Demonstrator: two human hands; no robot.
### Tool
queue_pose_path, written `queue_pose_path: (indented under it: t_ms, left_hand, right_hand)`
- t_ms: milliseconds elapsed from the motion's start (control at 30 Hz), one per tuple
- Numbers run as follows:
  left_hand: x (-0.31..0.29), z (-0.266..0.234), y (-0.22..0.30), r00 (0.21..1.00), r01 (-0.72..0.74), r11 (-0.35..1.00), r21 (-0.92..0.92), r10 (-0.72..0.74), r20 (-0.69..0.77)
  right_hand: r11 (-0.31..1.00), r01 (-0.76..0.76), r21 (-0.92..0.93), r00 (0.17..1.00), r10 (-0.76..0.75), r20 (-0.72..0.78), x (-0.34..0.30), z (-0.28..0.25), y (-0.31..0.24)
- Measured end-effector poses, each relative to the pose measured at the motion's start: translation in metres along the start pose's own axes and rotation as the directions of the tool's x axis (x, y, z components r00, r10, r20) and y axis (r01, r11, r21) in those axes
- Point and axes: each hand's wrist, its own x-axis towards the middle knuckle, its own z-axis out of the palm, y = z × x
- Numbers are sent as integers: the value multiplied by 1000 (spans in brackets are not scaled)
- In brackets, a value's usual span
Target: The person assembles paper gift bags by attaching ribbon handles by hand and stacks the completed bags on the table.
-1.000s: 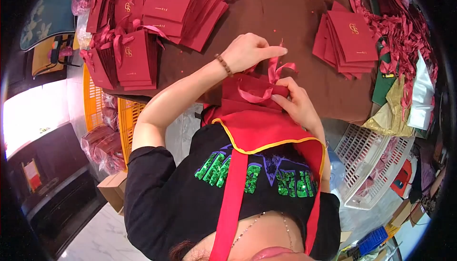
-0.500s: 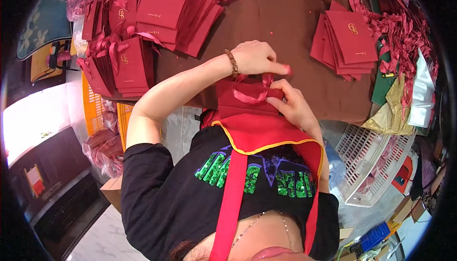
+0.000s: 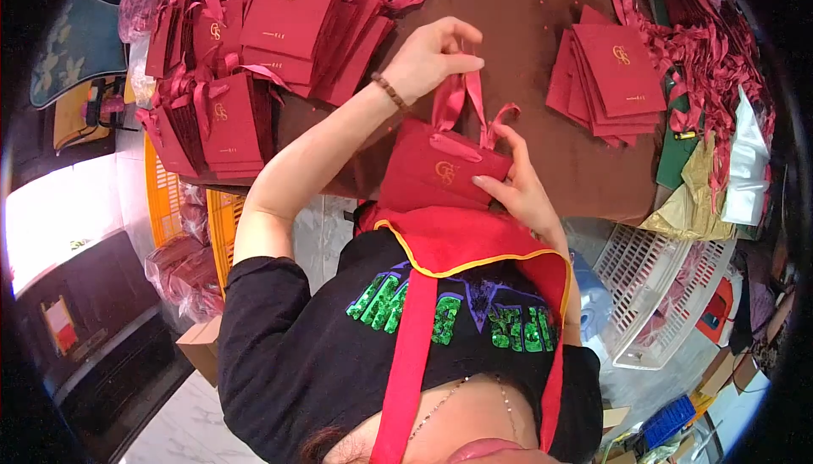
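A dark red paper gift bag (image 3: 411, 163) with a gold emblem is tilted at the near table edge, just in front of my red apron (image 3: 483, 244). My right hand (image 3: 527, 185) grips its right side, thumb on the front face and fingers behind. Above the bag's top, my left hand (image 3: 423, 62), with a beaded bracelet at the wrist, is closed in a pinch on a red ribbon (image 3: 475, 96) that rises taut from the bag. Another ribbon loop lies across the front near the top edge, and a loose end curls beside my right fingers.
Stacks of finished-looking red bags (image 3: 292, 7) with ribbons cover the table's left. On the right lie a smaller bag pile (image 3: 622, 66) and a heap of red ribbons (image 3: 711, 83). Orange crates (image 3: 159, 180) stand below left, a white plastic basket (image 3: 669, 295) below right.
My left hand has moved up and away from me, drawing the ribbon out long above the bag. The bag's front has turned into view, showing its emblem; my right hand stays on its side.
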Motion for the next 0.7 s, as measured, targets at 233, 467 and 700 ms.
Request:
queue_pose_path:
  t_ms: [233, 467, 700]
  left_hand:
    - [-60, -22, -37, 994, 62, 955, -292, -84, -66]
    - [-90, -4, -32, 998, -15, 998, -59, 11, -66]
    - [-104, -5, 4, 994, 12, 914, -406, 33, 104]
  right_hand:
    - [888, 150, 435, 971, -48, -235, 11, 3, -10]
    - [960, 105, 259, 937, -9, -348, 29, -2, -20]
    - [856, 245, 456, 881, 1, -474, 45, 6, -22]
